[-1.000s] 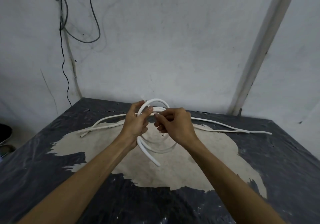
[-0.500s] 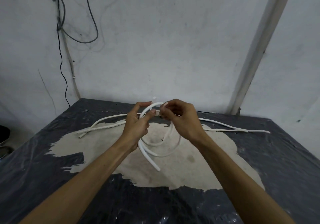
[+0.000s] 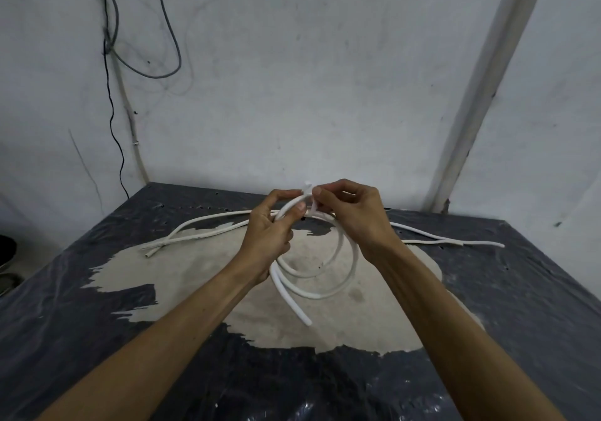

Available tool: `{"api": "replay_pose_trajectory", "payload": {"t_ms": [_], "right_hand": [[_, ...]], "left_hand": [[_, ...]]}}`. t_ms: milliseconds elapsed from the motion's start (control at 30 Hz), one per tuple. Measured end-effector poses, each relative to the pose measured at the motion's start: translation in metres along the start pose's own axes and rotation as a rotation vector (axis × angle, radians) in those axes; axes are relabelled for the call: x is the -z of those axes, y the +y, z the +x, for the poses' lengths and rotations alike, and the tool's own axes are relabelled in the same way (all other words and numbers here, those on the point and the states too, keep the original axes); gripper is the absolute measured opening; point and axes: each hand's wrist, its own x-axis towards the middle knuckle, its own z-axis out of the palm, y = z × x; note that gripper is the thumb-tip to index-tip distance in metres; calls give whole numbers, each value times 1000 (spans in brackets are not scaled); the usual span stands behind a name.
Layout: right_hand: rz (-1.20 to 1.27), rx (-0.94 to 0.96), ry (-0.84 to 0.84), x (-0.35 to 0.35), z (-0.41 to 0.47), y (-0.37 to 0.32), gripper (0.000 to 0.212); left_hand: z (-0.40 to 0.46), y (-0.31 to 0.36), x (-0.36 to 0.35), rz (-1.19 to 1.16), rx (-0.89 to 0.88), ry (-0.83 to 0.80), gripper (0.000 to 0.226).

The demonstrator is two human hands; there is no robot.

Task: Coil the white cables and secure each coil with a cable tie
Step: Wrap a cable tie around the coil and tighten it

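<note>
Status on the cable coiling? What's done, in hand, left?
Done: one white cable is wound into a coil. In hand: left hand holds the coil's top while right hand works a white tie there; whether it's cinched can't be told. Left: loose cables on the table uncoiled.

Scuffed white wall (image 3: 325,79) behind dark worn table (image 3: 97,339)
</note>
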Motion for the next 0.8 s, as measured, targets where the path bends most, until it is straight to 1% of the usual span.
{"api": "replay_pose_trajectory", "payload": {"t_ms": [133, 267, 367, 600, 800], "right_hand": [[-86, 42, -25, 0, 1, -1, 12], [-118, 57, -35, -2, 0, -2, 10], [-144, 39, -32, -4, 0, -3, 7], [-191, 5, -11, -7, -2, -8, 9], [-207, -3, -8, -7, -2, -9, 8]], "left_hand": [[1, 2, -1, 17, -5, 11, 18], [-1, 4, 0, 33, -15, 3, 19], [-1, 5, 1, 51, -23, 5, 19], [-1, 6, 1, 19, 0, 27, 18], [-2, 7, 0, 93, -61, 8, 15]]}}
